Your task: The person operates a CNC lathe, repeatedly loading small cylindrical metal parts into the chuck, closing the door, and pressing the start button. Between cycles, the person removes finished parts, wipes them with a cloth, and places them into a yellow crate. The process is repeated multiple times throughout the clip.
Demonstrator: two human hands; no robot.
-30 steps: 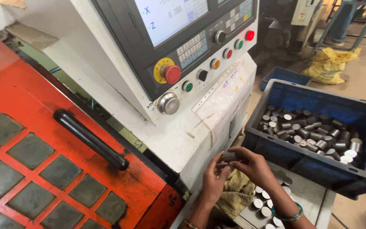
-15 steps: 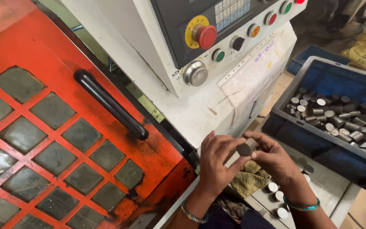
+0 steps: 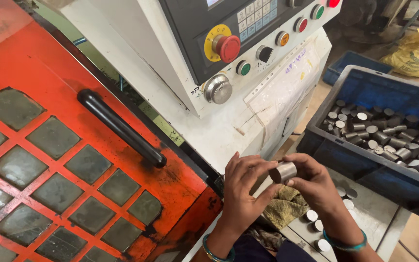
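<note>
Layout as I see it: machine door [image 3: 73, 160] at left, its handle [image 3: 120, 127] running diagonally; control panel [image 3: 248, 34] behind and above my hands. Crate [image 3: 364, 87] at right, holding metal cylinders [image 3: 384, 138]. Cloth [image 3: 284, 206] and loose cylinders [image 3: 314, 221] lie on the worktop [image 3: 374, 213], below both hands.

Head-worn view, steeply downward, close in.

The metal cylinder [image 3: 283, 171] is partly covered by fingers [image 3: 300, 164]; the blue crate [image 3: 360, 87] and control panel [image 3: 248, 29] run past the edges
</note>
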